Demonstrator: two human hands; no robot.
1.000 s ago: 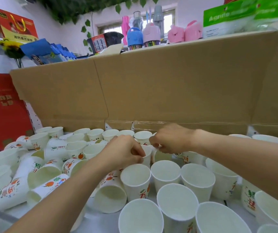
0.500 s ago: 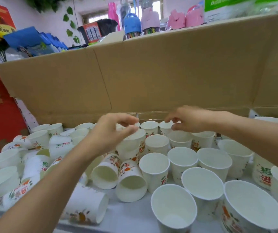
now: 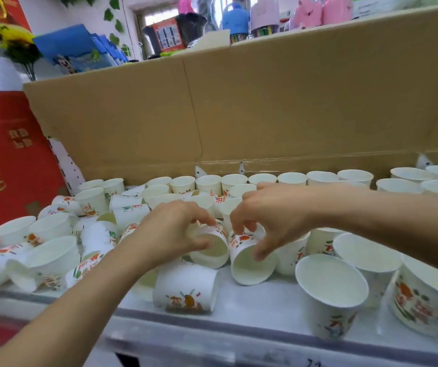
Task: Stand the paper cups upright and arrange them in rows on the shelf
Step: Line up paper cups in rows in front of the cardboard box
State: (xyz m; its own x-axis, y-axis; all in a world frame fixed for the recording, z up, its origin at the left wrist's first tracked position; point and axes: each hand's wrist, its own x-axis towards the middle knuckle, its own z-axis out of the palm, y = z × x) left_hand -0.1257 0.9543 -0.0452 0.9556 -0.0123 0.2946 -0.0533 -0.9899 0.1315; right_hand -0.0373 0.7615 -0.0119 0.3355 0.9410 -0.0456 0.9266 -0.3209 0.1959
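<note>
paper cups [image 3: 186, 290] lie on their sides in the middle of the white shelf [image 3: 252, 308], mouths toward the person. the left hand [image 3: 175, 231] grips one tipped cup [image 3: 209, 250], thumb at its rim and fingers curled over its wall; the right hand [image 3: 273, 215] pinches the neighbour cup [image 3: 252, 263] the same way. probably this hold lets each wrist turn a cup upright. along the cardboard wall [image 3: 265, 107] a back row [image 3: 263, 178] stands upright, a guide for new rows.
</note>
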